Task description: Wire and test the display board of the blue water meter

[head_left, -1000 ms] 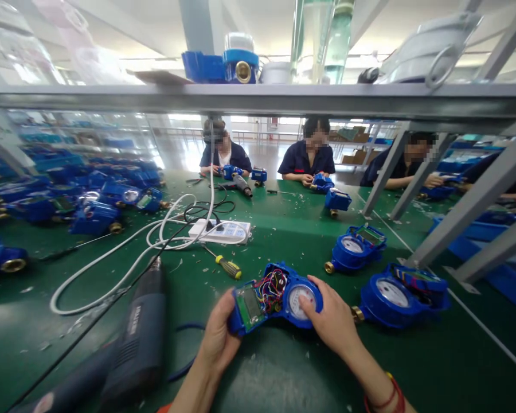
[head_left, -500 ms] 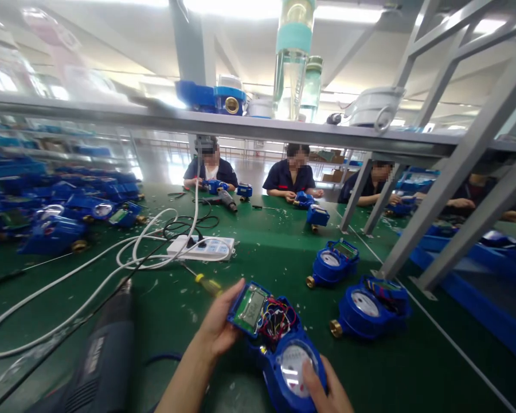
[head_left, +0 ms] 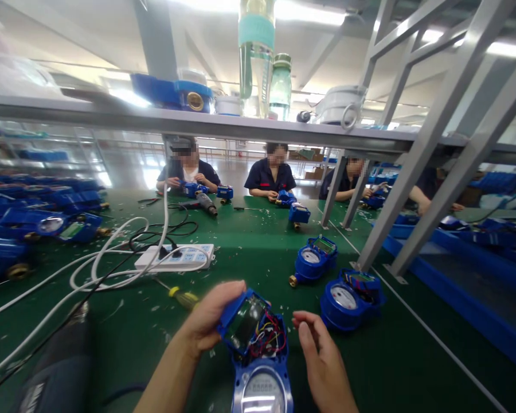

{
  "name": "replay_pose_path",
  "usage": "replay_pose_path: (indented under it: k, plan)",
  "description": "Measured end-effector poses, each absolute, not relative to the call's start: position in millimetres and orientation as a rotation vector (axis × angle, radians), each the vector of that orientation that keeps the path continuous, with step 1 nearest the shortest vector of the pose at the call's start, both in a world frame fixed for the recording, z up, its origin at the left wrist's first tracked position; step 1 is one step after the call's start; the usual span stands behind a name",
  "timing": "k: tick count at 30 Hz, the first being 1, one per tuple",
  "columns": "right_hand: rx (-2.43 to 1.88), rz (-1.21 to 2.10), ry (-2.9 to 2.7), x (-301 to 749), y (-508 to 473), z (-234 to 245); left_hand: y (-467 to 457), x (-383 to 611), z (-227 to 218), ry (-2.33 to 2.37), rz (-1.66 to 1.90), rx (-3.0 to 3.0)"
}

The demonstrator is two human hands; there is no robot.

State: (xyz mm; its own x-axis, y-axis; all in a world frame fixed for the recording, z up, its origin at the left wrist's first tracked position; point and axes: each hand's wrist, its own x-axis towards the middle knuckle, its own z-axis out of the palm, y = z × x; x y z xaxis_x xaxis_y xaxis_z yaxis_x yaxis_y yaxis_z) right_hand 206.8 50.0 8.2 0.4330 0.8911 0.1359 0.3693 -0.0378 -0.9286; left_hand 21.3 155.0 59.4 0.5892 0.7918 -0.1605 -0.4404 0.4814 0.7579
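Note:
A blue water meter [head_left: 262, 367] lies before me with its electronics box opened, showing coloured wires [head_left: 269, 338] and a lid with a circuit board and display [head_left: 246, 322]. My left hand [head_left: 210, 315] grips that lid by its left side, holding it tilted up. Just right of the meter, my right hand [head_left: 322, 358] is held apart from it, fingers curved with a gap to the thumb and nothing between them. A yellow-handled screwdriver [head_left: 184, 297] lies behind my left hand. Two more blue meters, a nearer one [head_left: 348, 304] and a farther one [head_left: 313, 261], stand on the right.
At the lower left lies a dark heat gun [head_left: 58, 361]. A white power strip [head_left: 176, 258] with looping cables is beyond it. Several blue meters [head_left: 34, 218] are piled at left. Metal shelf legs [head_left: 438, 149] and a blue tray [head_left: 456, 298] stand right. Co-workers [head_left: 270, 172] sit opposite.
My right hand has let go of the meter's dial and moved to its right. The meter has turned more upright, its lid tilted further. The whole view has shifted to the right.

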Motion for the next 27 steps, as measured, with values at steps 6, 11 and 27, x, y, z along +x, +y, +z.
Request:
replay_pose_path:
  k: [6, 11, 27]
  plan:
    - [-1.328, 0.567, -1.394, 195, 65, 42, 157, 21, 59, 0.591, 0.738, 0.993]
    - [-1.218, 0.672, -1.469, 193, 68, 48, 156, 27, 65, 0.672, 0.72, 1.131]
    - [-1.065, 1.085, -0.895, 194, 89, 27, 143, 21, 46, 0.82, 0.902, 1.648]
